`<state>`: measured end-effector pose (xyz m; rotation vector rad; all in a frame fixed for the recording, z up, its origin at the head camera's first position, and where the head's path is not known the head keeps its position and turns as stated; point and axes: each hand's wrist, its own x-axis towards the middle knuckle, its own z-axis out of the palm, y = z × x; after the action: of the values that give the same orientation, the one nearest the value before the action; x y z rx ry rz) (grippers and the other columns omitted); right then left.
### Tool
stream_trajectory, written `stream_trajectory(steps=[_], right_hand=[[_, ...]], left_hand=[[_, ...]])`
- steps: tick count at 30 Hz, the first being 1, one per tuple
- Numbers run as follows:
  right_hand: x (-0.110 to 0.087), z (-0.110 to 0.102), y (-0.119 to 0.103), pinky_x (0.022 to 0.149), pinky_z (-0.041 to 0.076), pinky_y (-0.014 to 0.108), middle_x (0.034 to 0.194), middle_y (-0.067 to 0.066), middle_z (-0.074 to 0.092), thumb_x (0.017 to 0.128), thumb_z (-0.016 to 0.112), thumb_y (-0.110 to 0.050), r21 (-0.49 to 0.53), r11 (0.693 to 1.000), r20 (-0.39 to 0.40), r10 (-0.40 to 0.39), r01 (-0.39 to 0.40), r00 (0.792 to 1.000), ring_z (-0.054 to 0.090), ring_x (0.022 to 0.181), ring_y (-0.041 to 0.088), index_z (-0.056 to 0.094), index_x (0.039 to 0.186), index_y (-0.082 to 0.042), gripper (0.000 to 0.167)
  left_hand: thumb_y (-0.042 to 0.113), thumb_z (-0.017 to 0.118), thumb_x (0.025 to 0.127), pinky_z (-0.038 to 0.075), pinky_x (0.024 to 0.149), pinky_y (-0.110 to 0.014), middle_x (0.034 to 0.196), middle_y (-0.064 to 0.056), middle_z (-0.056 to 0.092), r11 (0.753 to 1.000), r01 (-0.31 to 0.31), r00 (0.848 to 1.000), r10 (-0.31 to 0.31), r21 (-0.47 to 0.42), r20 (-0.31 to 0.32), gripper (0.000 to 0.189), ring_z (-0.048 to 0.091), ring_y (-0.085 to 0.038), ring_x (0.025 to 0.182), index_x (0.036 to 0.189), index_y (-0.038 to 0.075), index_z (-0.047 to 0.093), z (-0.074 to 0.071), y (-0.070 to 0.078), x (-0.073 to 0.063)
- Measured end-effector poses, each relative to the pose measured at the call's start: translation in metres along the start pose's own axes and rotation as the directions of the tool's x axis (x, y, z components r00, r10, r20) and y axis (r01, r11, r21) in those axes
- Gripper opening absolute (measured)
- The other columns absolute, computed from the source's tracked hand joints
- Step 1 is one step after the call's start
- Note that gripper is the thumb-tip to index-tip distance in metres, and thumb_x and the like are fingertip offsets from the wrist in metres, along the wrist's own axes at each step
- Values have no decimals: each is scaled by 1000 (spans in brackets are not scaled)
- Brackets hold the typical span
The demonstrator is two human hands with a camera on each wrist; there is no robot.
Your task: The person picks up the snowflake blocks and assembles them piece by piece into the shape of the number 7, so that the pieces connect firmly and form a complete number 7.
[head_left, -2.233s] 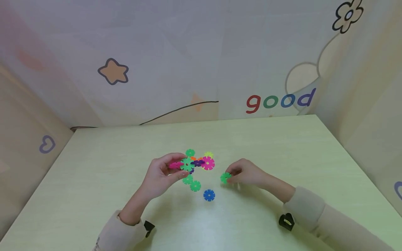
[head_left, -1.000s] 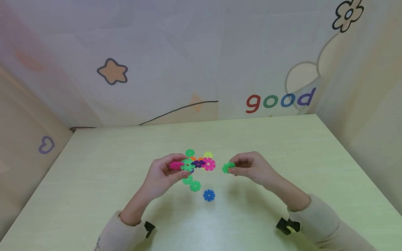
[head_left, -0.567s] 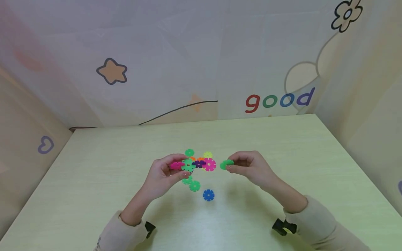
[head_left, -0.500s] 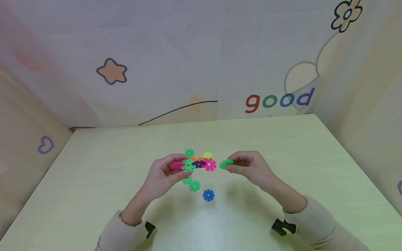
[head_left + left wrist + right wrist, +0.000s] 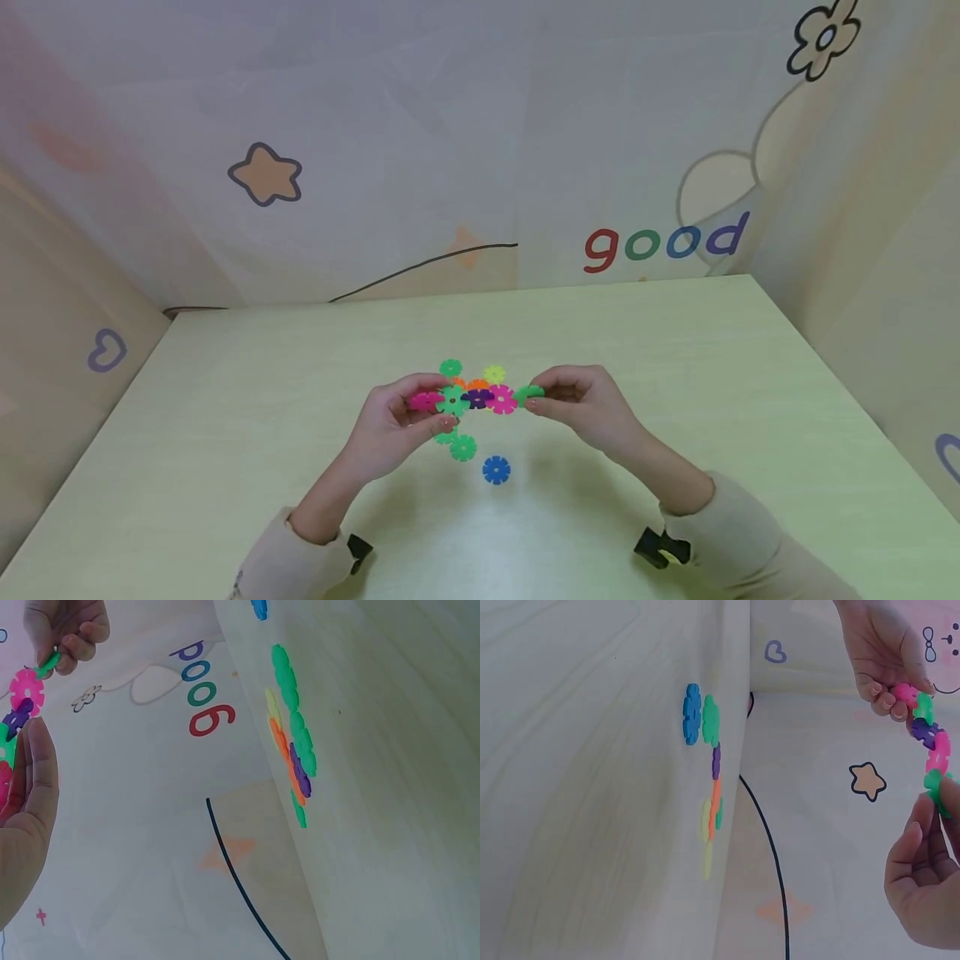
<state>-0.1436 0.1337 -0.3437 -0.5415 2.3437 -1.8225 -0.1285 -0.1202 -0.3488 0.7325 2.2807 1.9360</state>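
Above the table, my left hand (image 5: 397, 421) pinches the left part of a chain of notched plastic discs. From left to right the chain runs pink (image 5: 425, 402), green (image 5: 453, 401), purple (image 5: 477, 399) and pink (image 5: 502, 399). Between thumb and fingers, my right hand (image 5: 588, 408) holds a green notched disc (image 5: 529, 395) at the chain's right end, tilted almost edge-on. In the right wrist view this green disc (image 5: 935, 787) meets the edge of the end pink disc (image 5: 938, 753). Fingers cover part of the leftmost pink disc.
Loose notched discs lie on the table (image 5: 300, 358) beneath and behind the chain: green (image 5: 451, 367), yellow (image 5: 494, 374), orange (image 5: 478, 385), another green one (image 5: 463, 447) and a blue one (image 5: 497, 470) nearest me. A printed cloth backdrop (image 5: 390, 150) stands behind the table.
My right hand has lifted the green disc from the table and carried it left to the chain's pink end. The left hand has stayed nearly still, holding the chain.
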Motion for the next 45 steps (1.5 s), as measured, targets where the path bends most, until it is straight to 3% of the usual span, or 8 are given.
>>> stream_trajectory(steps=[5, 11, 14, 22, 27, 33, 45], right_hand=[[0, 2, 0, 66, 52, 27, 83, 11, 65, 79, 67, 0, -21, 1000, -25, -3, 2, 1000, 59, 73, 30, 67, 91, 4, 12], [-1, 5, 0, 65, 52, 26, 82, 11, 65, 79, 68, 0, -39, 999, -43, -19, 17, 999, 59, 71, 26, 68, 88, 3, 9], [-2, 7, 0, 64, 51, 26, 80, 9, 65, 78, 68, 1, -62, 997, -47, -51, 48, 998, 58, 70, 25, 68, 85, 2, 7], [-5, 10, 2, 65, 50, 27, 77, 4, 65, 78, 69, 0, -118, 980, -32, -167, 163, 985, 57, 70, 17, 69, 82, -2, 4], [-5, 13, 4, 62, 50, 27, 75, 4, 65, 77, 69, 2, -103, 969, -38, -229, 224, 973, 57, 67, 15, 70, 79, -3, 6], [-6, 16, 2, 59, 49, 27, 71, 1, 64, 75, 70, 5, -132, 950, -53, -291, 283, 955, 56, 64, 14, 70, 76, -5, 10], [-3, 18, 6, 54, 46, 24, 69, 4, 64, 73, 71, 5, -100, 935, -23, -343, 339, 939, 55, 61, 13, 70, 75, -2, 8]], left_hand=[[-2, 65, 81, 53, 69, -28, 87, -16, 61, 999, 40, 999, -41, 13, 21, 35, 65, -19, 74, 113, -7, 54, 0, 0, 0], [4, 65, 83, 54, 68, -36, 86, -17, 63, 990, 140, 990, -141, 29, 31, 36, 65, -25, 73, 115, -3, 54, 3, 0, 3], [9, 69, 81, 52, 59, -29, 80, -12, 60, 983, 164, 986, -166, 86, 21, 37, 60, -24, 66, 115, 0, 56, 6, 1, 4], [12, 75, 75, 42, 47, -20, 89, -9, 67, 986, 128, 992, -126, 105, -29, 32, 52, -21, 53, 105, 3, 67, 12, -4, 5], [9, 73, 76, 48, 50, -24, 79, -11, 67, 995, 97, 993, -94, 38, -75, 21, 56, -24, 53, 94, -2, 70, 15, -5, 5], [3, 71, 77, 49, 49, -25, 74, -14, 65, 999, 26, 996, -28, -23, -87, 13, 54, -25, 51, 87, -6, 70, 15, -5, 5], [3, 70, 77, 48, 47, -24, 73, -14, 65, 999, 30, 997, -29, 14, -73, 12, 54, -18, 49, 86, -5, 70, 15, -6, 5]])
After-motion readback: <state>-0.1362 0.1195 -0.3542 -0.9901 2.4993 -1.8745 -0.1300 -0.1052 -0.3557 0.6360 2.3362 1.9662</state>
